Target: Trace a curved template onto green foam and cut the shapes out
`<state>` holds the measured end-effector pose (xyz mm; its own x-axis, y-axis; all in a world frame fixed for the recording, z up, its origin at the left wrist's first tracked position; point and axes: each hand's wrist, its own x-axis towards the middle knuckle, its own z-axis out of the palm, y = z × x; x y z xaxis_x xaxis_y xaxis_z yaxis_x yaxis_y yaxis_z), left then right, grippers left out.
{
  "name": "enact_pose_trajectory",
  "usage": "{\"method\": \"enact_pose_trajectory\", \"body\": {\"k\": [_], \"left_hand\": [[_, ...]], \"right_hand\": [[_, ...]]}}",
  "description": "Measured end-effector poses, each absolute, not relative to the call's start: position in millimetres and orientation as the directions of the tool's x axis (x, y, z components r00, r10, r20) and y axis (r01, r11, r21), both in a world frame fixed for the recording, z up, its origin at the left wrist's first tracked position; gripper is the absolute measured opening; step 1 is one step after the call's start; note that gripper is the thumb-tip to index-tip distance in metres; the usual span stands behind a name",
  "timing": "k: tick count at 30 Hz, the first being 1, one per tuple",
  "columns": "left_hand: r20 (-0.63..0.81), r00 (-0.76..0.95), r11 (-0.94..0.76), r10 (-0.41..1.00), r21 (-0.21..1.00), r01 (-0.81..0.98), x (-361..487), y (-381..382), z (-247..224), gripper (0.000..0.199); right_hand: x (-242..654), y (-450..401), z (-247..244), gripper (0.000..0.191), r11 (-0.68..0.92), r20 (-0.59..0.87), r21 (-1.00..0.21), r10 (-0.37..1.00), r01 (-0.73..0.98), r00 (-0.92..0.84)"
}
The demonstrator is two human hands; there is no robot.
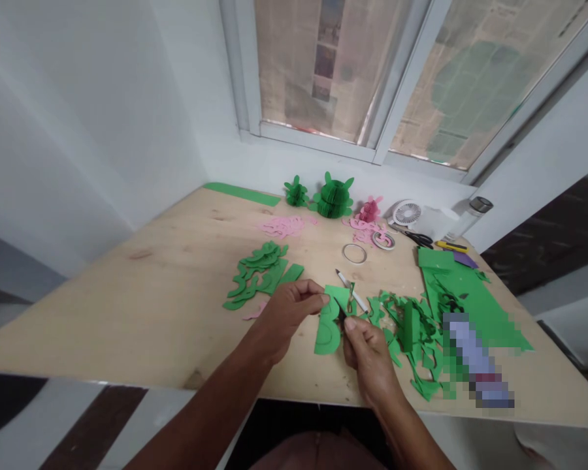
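My left hand (pixel 294 310) pinches the upper left edge of a green paper piece (pixel 327 329) with a curved outline drawn on it. Black scissors (pixel 342 312) are gripped in my right hand (pixel 367 349), their blades at the paper's right side near its top. A narrow strip of green paper curls up beside the blades. A white pen (pixel 357 299) lies just beyond my right hand. Cut green shapes (pixel 255 274) are piled beyond my left hand, and green scraps (pixel 414 333) are heaped to the right of my right hand.
Folded green paper figures (pixel 334 196) and a pink one (pixel 369 209) stand along the wall. Pink cutouts (pixel 287 226), tape rings (pixel 355 253), a small white fan (pixel 406 213), a bottle (pixel 470 215), a yellow cutter (pixel 451 246) and green sheets (pixel 494 313) are on the wooden table (pixel 142 294).
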<state>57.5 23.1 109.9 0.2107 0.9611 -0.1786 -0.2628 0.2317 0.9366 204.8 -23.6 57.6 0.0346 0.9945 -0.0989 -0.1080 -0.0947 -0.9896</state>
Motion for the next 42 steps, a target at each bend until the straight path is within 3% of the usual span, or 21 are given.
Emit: {"method": "enact_pose_trajectory", "body": {"k": [11, 22, 33, 42], "left_hand": [[-0.163, 0.206, 0.212, 0.965, 0.946, -0.244, 54.9, 24.7, 109.5, 0.012], [-0.198, 0.223, 0.272, 0.955, 0.885, -0.378, 61.5, 16.2, 106.4, 0.014], [-0.189, 0.235, 0.259, 0.954, 0.911, -0.322, 55.5, 17.5, 108.9, 0.011], [-0.185, 0.234, 0.257, 0.955, 0.907, -0.334, 55.0, 16.9, 107.7, 0.011]], "right_hand": [[209.1, -21.0, 55.0, 0.042, -0.094, -0.095, -0.994, 0.995, -0.060, 0.013], [203.8, -23.4, 57.4, 0.048, -0.051, -0.053, -0.998, 0.998, -0.030, 0.039], [213.0, -21.3, 59.9, 0.042, -0.083, -0.081, -0.996, 0.996, -0.039, -0.044], [211.4, -21.4, 61.4, 0.042, -0.059, -0.059, -0.998, 0.998, 0.011, -0.005]]}}
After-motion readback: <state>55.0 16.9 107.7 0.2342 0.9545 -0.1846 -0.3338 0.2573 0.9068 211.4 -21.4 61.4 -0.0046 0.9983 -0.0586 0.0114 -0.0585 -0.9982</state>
